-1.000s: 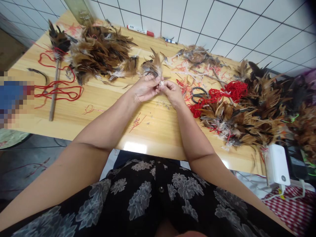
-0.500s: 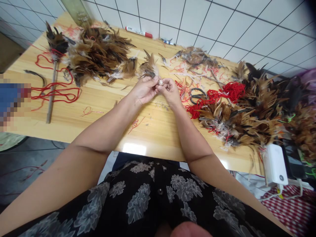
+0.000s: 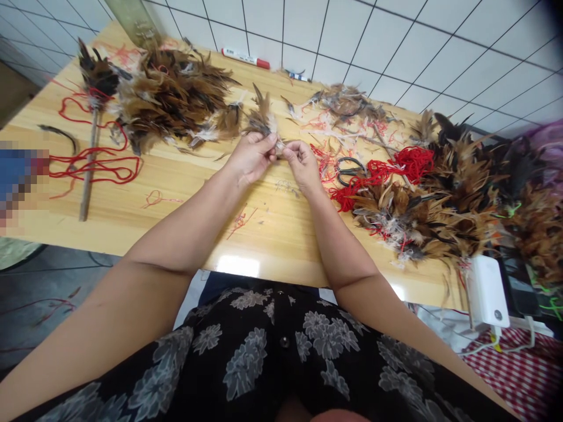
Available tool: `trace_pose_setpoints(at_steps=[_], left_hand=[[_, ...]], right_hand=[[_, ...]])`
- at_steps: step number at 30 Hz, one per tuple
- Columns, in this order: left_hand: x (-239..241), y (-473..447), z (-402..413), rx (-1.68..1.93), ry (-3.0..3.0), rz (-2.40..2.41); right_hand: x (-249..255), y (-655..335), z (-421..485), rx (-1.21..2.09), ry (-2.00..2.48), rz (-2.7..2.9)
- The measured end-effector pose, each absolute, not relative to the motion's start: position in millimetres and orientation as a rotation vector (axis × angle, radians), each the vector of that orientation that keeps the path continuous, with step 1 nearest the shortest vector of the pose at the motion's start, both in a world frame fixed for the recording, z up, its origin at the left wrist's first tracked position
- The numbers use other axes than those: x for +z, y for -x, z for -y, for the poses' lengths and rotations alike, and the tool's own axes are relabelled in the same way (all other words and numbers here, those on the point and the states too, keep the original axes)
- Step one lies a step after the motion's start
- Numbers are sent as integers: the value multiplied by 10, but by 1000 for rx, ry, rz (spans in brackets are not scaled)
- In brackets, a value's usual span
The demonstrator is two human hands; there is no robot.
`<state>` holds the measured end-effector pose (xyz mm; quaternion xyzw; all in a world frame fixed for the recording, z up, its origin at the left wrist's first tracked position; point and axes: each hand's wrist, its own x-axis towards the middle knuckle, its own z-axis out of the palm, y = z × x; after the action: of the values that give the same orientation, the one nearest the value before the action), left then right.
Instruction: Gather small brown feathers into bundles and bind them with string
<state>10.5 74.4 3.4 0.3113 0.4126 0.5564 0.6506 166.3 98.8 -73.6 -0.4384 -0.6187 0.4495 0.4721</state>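
Note:
My left hand (image 3: 254, 157) pinches a small bunch of brown and grey feathers (image 3: 260, 117) near its quill end, the tips pointing away from me. Close beside it, my right hand (image 3: 302, 164) has its thumb and forefinger pressed together at the quill ends; what they grip is too small to make out. Both hands are just above the wooden table (image 3: 272, 228). A big heap of brown feathers (image 3: 176, 99) lies beyond my left hand. To the right of my right hand are black-handled scissors (image 3: 350, 170) and a tangle of red string (image 3: 411, 164).
At the left lies a stick (image 3: 90, 170) with dark feathers tied on, red cord (image 3: 118, 171) beside it. Feather bundles (image 3: 422, 217) cover the table's right side. A white power bank (image 3: 489, 290) sits at the right edge. A red marker (image 3: 245, 58) lies by the tiled wall (image 3: 299, 26).
My hands have drawn slightly apart at the quill ends. The left hand has shifted a little left with the feather bunch, which now stands more upright.

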Motion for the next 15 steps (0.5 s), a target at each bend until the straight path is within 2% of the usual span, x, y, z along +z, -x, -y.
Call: trace_pose_setpoints(at_steps=[15], left_hand=[[-29, -138, -738, 1251, -804, -1036]], right_hand=[[-806, -1795, -1068, 765, 1121, 1671]])
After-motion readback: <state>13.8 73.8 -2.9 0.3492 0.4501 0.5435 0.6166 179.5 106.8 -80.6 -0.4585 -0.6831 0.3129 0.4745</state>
